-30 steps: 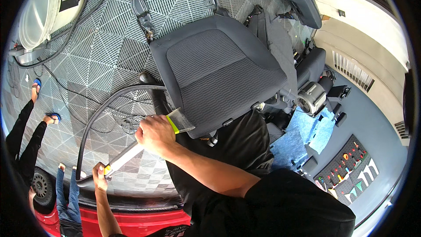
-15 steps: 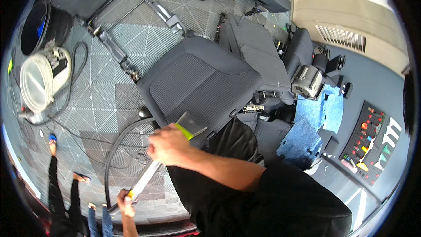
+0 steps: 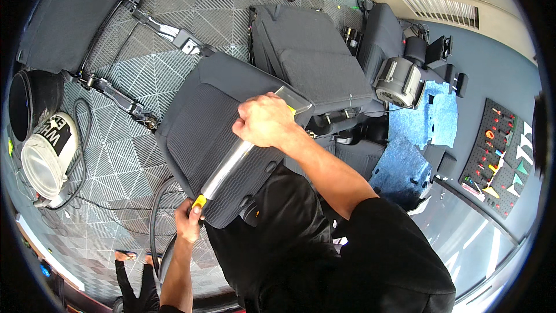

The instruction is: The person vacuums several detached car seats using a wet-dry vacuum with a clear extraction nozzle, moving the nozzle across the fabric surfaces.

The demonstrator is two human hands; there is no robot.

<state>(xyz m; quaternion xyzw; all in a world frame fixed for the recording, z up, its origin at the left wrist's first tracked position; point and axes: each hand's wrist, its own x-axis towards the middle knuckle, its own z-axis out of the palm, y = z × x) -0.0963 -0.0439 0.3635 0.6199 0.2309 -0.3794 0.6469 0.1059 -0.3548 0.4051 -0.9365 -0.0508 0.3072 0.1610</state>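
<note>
My right hand is closed around a silver vacuum wand, close to its clear flat nozzle with a yellow-green band. That nozzle lies at the far right edge of a dark grey car seat cushion; I cannot tell whether it touches the fabric. Lower down, my left hand grips the wand's rear end beside a yellow part. The tube slants across the cushion between both hands. A dark hose loops on the floor left of my left hand.
Seat rails stick out at the left, near a white bucket and a black bin. Folded grey seats, a grey motor-like machine and blue cloths lie rightward. Another person's legs show at lower left.
Both hands and the wand have moved up and to the right. The nozzle has gone from the cushion's near edge to its far right edge. My view has shifted too.
</note>
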